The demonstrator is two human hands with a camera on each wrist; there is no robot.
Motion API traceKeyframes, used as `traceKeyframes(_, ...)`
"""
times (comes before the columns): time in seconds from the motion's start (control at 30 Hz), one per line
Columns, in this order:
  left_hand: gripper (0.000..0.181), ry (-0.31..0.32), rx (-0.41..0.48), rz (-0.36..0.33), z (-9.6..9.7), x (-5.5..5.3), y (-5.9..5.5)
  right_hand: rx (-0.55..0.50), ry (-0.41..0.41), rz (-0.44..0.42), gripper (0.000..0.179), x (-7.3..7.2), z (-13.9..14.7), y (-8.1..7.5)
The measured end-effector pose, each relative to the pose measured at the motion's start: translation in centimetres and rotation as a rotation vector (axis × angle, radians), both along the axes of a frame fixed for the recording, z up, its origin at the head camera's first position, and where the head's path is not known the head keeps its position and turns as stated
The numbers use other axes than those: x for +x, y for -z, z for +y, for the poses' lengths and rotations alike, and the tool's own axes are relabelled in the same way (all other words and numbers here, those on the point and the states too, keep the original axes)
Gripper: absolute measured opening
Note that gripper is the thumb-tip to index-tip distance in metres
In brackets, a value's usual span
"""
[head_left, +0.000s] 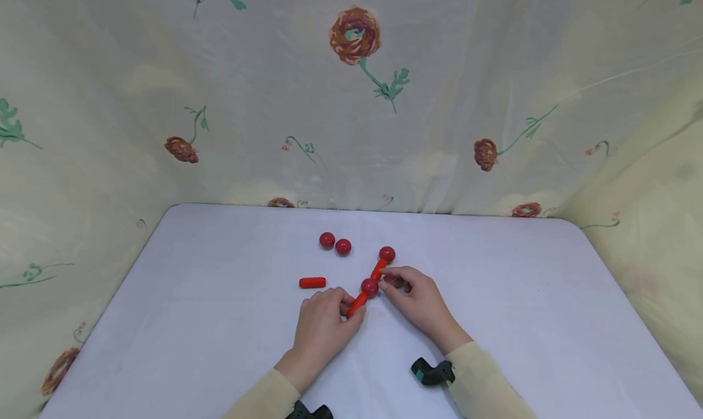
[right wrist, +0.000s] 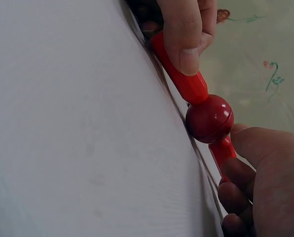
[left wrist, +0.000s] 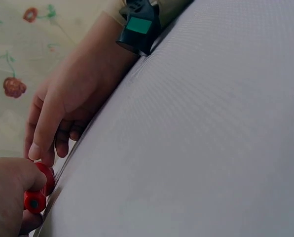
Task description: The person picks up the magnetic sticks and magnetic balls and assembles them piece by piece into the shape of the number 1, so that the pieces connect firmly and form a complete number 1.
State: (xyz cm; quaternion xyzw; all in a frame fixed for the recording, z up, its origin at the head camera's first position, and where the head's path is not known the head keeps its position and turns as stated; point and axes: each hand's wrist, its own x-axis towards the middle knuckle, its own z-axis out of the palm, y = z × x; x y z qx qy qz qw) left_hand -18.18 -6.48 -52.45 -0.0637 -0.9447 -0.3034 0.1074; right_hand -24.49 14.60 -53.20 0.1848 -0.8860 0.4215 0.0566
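Two red rods and two red balls form a slanting chain on the table. My left hand (head_left: 325, 322) pinches the near rod (head_left: 358, 303) between thumb and fingers; a small grey dot marks its end in the left wrist view. Joined to that rod is the middle ball (right wrist: 209, 119). On the chain's right side, my right hand (head_left: 420, 298) has its thumb against this ball and curled fingers at the far rod (head_left: 376, 271), partly covering it in the right wrist view. The far ball (head_left: 387, 254) caps the chain's other end.
A loose red rod (head_left: 312, 282) lies left of the chain. Behind it sit two loose red balls, one (head_left: 327, 240) beside the other (head_left: 343, 247). The white table (head_left: 219, 272) has a flowered curtain (head_left: 428, 114) along its back and sides.
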Motion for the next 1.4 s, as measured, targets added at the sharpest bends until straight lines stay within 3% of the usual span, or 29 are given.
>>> traceKeyframes(0.37, 0.025, -0.005, 0.007, -0.002, -0.08, 0.09, -0.09, 0.013, -0.046, -0.008, 0.03, 0.44, -0.44, -0.06)
traceKeyframes(0.57, 0.025, -0.007, 0.007, -0.003, -0.1, 0.06, 0.04, 0.029, -0.086, 0.03, 0.031, 0.56, -0.72, 0.09)
traceKeyframes(0.83, 0.026, -0.004, 0.007, 0.001, -0.1, 0.07, -0.09, 0.101, -0.074, 0.029, 0.034, 0.62, -0.93, -0.1)
traceKeyframes(1.4, 0.029, 0.0, -0.007, 0.003, -0.02, 0.07, -0.12, 0.115, -0.071, 0.028, 0.031, 0.66, -0.94, -0.28)
